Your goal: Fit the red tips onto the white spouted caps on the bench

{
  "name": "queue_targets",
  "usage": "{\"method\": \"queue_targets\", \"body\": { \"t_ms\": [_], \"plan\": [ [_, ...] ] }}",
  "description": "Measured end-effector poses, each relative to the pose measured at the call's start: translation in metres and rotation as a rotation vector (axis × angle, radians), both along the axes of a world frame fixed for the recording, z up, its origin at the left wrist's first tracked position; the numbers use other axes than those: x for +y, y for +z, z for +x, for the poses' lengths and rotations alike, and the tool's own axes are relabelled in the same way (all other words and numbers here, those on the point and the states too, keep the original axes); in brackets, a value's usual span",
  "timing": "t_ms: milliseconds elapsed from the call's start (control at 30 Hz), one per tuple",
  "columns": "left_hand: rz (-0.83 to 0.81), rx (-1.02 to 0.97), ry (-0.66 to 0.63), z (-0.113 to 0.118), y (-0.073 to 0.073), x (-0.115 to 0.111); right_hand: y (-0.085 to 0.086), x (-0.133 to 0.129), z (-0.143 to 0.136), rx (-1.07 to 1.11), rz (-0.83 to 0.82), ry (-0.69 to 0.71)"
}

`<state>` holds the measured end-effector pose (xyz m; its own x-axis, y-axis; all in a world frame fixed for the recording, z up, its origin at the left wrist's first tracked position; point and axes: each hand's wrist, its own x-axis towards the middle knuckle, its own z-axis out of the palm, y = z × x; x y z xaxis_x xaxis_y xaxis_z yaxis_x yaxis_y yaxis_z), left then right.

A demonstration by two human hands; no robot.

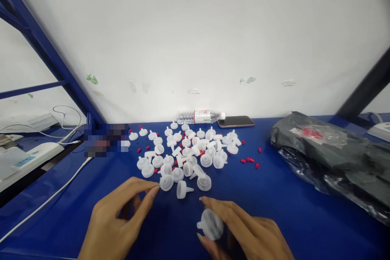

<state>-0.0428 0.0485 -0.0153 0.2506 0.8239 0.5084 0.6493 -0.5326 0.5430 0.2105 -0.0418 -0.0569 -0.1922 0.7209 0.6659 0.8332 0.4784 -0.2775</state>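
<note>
Between the thumb and fingers of my right hand is a white, translucent plastic cap with a short spout, its spout pointing left. My left hand is closed in a pinch, thumb tip against index fingertip. Its tips meet at the left edge of a loose white cap at the front of the pile; whether they grip that cap or some small piece is hidden. Another spouted cap lies on its side between the hands. Behind them spreads a pile of similar white caps, with small red pieces scattered among and beside it.
A clear plastic bottle lies along the wall beside a dark phone. On the right is a grey plastic bag. A white cable crosses the blue tabletop at left, near a power strip.
</note>
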Motion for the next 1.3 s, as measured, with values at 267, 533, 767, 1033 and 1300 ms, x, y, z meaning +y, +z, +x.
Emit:
{"method": "queue_targets", "body": {
  "t_ms": [267, 533, 767, 1033, 1300],
  "plan": [
    [-0.14, 0.151, 0.057, -0.028, -0.019, 0.021, 0.0, 0.002, -0.003, 0.031, -0.04, 0.041],
    [-0.12, 0.032, 0.066, -0.021, -0.014, 0.011, -0.002, 0.003, -0.003, 0.041, -0.066, 0.042],
    [-0.379, -0.224, -0.128, 0.013, 0.004, -0.006, -0.004, 0.0, -0.001, 0.019, -0.07, 0.041],
    [-0.666, -0.409, -0.396, 0.052, 0.012, -0.021, -0.004, -0.001, 0.0, 0.025, -0.076, 0.041],
    [-0.724, -0.416, -0.321, 0.053, -0.003, -0.026, -0.002, 0.0, 0.0, 0.061, -0.108, -0.024]
  ]
}}
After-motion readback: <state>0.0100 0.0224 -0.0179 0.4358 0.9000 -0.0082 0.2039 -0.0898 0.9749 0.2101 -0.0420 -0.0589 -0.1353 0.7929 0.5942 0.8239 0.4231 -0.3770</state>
